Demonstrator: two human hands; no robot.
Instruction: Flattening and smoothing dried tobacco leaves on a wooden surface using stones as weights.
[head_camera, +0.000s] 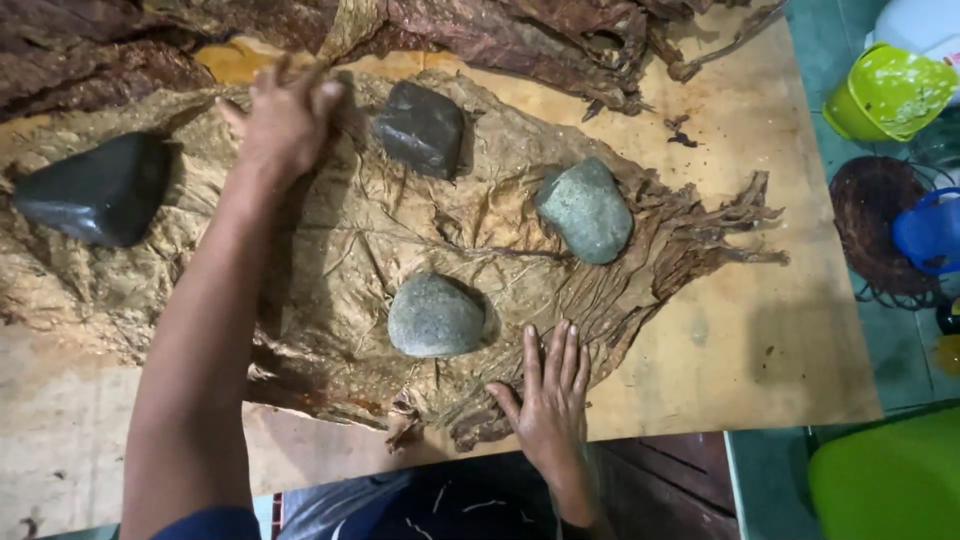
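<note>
On the wooden surface (760, 330) a broad layer of dried, tan leaves (380, 250) lies spread nearly flat, pinned by four stones: a dark one at the far left (98, 190), a dark grey one near the top middle (421, 128), a pale grey-green one to the right (587, 210), and a rounded speckled one nearest the person (435, 316). As far as can be judged, the spreading is well along, since most of the sheet lies open under the stones, while its right edge (720, 225) is ragged and curled and its near edge bunches into folds, so some smoothing seems left. A heap of darker, reddish-brown leaves (500, 35) sits along the far edge of the surface, not laid out. The left hand (285, 120) reaches far across on an almost straight arm, palm down on the upper part of the sheet, just beside the top-middle stone; its fingers are spread and a little curled, the grip open and holding nothing. The right hand (550, 405) lies close to the body, flat on the near edge of the leaves below the speckled stone, fingers straight and together, thumb out, the grip likewise open. Off the surface to the right stand a green plastic tub (888, 92), a blue container (930, 232) and a round woven basket (868, 215).
</note>
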